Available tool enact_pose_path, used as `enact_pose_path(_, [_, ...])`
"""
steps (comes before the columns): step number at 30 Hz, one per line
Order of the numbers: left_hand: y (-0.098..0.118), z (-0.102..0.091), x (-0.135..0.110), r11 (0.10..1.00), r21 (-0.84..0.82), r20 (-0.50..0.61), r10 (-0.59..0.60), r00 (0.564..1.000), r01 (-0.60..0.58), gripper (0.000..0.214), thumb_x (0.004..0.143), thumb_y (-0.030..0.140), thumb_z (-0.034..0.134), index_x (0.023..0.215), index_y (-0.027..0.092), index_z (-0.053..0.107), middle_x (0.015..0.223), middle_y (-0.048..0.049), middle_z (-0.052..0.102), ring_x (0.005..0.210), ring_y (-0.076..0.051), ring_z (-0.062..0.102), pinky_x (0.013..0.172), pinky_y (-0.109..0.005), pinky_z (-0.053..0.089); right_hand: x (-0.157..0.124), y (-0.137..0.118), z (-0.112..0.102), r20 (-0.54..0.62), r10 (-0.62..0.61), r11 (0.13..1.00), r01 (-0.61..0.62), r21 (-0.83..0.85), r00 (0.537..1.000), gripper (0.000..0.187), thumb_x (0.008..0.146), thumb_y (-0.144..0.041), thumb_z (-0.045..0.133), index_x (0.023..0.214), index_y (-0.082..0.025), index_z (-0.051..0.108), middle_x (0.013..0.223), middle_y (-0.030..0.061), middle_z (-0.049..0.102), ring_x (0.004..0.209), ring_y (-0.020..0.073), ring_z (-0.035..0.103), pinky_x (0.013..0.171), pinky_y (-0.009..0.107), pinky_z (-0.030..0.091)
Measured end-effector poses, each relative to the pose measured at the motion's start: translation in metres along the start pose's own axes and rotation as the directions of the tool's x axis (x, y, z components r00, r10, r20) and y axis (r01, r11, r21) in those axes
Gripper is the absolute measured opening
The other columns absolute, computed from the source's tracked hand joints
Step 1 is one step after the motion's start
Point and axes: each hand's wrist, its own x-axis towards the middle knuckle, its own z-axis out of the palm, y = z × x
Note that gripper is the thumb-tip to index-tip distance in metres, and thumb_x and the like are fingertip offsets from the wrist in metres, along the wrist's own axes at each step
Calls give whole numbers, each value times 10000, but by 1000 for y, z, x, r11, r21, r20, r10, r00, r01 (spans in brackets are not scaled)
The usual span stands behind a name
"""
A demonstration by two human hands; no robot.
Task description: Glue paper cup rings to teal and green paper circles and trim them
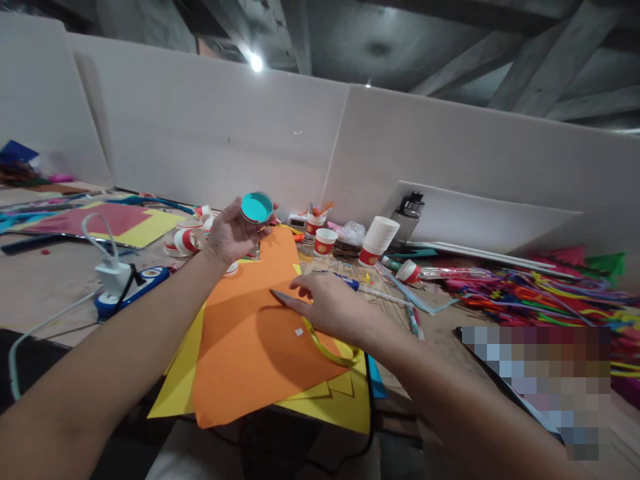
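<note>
My left hand (pixel 235 233) is raised over the far part of the orange sheet. Its fingers are wrapped round a cut-down paper cup (pixel 257 208) with a turquoise inside. My right hand (pixel 327 301) lies low over the orange paper (pixel 240 360), closed round the middle of a pair of scissors (pixel 333 355) with yellow handles. The blades point away to the left, and the yellow loops stick out under my wrist. A tiny white scrap (pixel 299 332) rests on the orange paper beside the scissors. Yellow sheets (pixel 175 387) show beneath the orange one.
A stack of paper cups (pixel 379 240), a single cup (pixel 325 242) and a dark bottle (pixel 407 217) stand at the back. Colourful pipe cleaners (pixel 540 300) heap up on the right. A blue power strip (pixel 133 292) is at left. White panels (pixel 215 127) close off the table.
</note>
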Motion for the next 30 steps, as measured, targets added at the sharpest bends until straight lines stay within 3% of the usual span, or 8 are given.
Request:
enact_pose_path(3, [5,3,-4,999,22,63,28,998,-29,435,824,451,589,1186,210,597,1200,-111,652,1027,-237,650,720,-297,554,26,-9,13,13,-39,996,38,83,999,320,829,-367,591,1073,-178,677,962,81,701,850,191,626,717,278,443])
enact_pose_path(7, [14,1,-4,994,8,133,108,985,-110,452,810,360,633,1243,257,557,1277,-83,605,1154,-241,585,784,-291,553,60,-24,34,3,-24,986,23,167,1000,488,799,-409,613,1200,-130,603,1133,122,643,960,208,609,822,301,456])
enact_pose_path(10, [22,-2,-2,976,-15,116,217,969,-217,404,815,358,634,1206,269,581,1304,-60,586,1207,-240,545,793,-273,554,86,-39,49,5,16,987,-17,157,1000,625,773,-476,640,1288,-141,522,1250,154,560,1100,255,543,890,334,440])
enact_pose_path(14, [30,-6,2,944,-41,48,329,943,-327,347,808,402,640,1128,270,625,1322,-39,574,1255,-248,503,803,-258,554,120,-54,72,30,133,990,-135,48,991,661,707,-577,669,1187,-136,557,1264,169,516,1157,313,478,868,365,450])
enact_pose_path(16, [31,-8,3,938,-55,48,345,937,-342,355,804,407,643,1132,272,625,1333,-38,568,1257,-253,502,804,-258,555,133,-58,85,35,191,981,-192,13,981,710,693,-617,657,1199,-134,536,1273,182,502,1185,332,447,863,381,454])
enact_pose_path(20, [28,-9,4,959,-84,70,277,958,-272,451,799,419,653,1216,264,579,1297,-72,591,1220,-259,537,795,-270,562,146,-61,103,-5,192,981,-192,-24,981,689,742,-601,607,1246,-142,503,1278,194,509,1208,343,433,905,441,438])
enact_pose_path(25, [24,-7,1,985,-65,102,165,981,-159,490,816,438,630,1272,288,534,1276,-73,604,1176,-247,575,780,-281,566,147,-63,100,-24,126,991,-127,-43,992,436,792,-384,598,1159,-149,574,1218,161,571,1171,309,491,913,421,439])
enact_pose_path(30, [23,-9,1,989,-86,108,133,985,-124,424,836,472,588,1186,233,604,1180,-75,663,1041,-228,649,759,-301,571,141,-42,76,-39,73,997,-72,17,997,445,724,-289,627,1147,-159,581,1184,134,593,999,228,599,804,281,478])
